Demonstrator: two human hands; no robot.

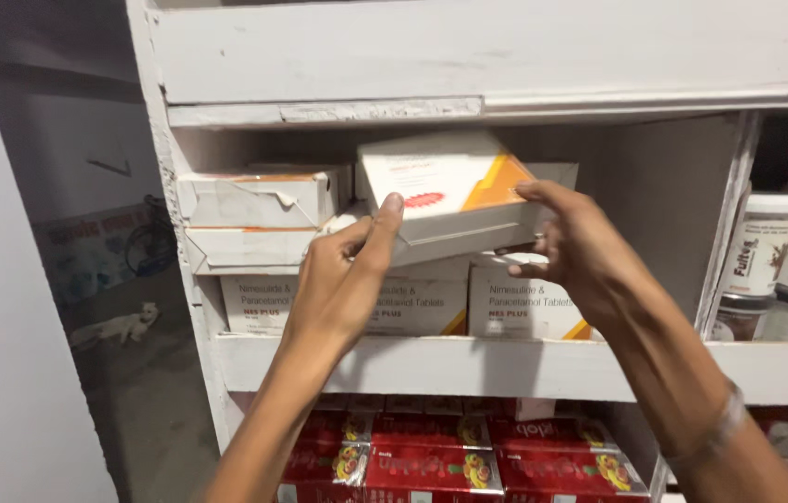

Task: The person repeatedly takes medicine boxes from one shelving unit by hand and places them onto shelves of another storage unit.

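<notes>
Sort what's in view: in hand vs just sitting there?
In hand:
- white box with orange corner, between left hand and right hand

Just sitting:
- white boxes stacked on the shelf
- red boxes below
- jars at right

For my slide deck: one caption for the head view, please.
Both hands, left hand and right hand, hold a white-and-orange box at a white shelf.

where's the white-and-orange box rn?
Head view, centre: the white-and-orange box is tilted, held between the left hand and right hand at the middle shelf, above the row of white tablet boxes.
</notes>
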